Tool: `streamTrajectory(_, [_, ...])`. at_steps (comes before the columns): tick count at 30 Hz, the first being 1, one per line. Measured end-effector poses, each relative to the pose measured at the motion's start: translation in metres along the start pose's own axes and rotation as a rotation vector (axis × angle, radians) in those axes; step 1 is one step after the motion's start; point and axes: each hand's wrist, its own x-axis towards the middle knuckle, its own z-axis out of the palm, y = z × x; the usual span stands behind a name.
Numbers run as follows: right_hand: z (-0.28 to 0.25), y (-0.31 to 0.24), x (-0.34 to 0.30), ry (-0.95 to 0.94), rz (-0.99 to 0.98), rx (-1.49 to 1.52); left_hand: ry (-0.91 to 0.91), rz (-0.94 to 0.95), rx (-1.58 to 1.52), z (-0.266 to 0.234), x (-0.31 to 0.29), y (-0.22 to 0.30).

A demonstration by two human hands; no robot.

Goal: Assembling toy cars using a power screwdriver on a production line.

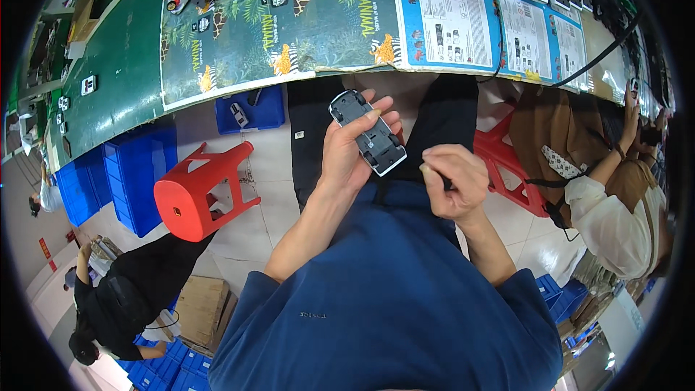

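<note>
The car is clamped in the left hand, near of the bench, turned base-up, apparently for viewing; whether the right hand's curled grip is closed on anything cannot be told.

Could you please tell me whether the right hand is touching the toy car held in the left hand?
Apart. The head view shows a visible gap between the right hand and the nearest end of the toy car.
</note>
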Motion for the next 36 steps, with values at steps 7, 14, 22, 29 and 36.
streamTrajectory(7, [0.009,-0.003,0.017,-0.019,-0.105,-0.080,-0.088,0.004,0.079,0.013,-0.006,0.003])
streamTrajectory(14, [-0.032,0.020,0.044,0.313,-0.033,0.005,-0.215,0.165,0.410,0.023,-0.012,0.003])
streamTrajectory(22, [-0.077,0.043,0.173,0.610,-0.167,0.047,-0.435,0.280,0.616,0.031,-0.012,0.011])
streamTrajectory(29, [-0.086,0.032,0.263,0.564,0.199,0.581,-0.405,0.205,0.510,0.050,0.001,0.016])
streamTrajectory(36, [-0.108,0.013,0.271,0.433,-0.051,0.712,-0.338,0.193,0.385,0.076,0.019,0.035])
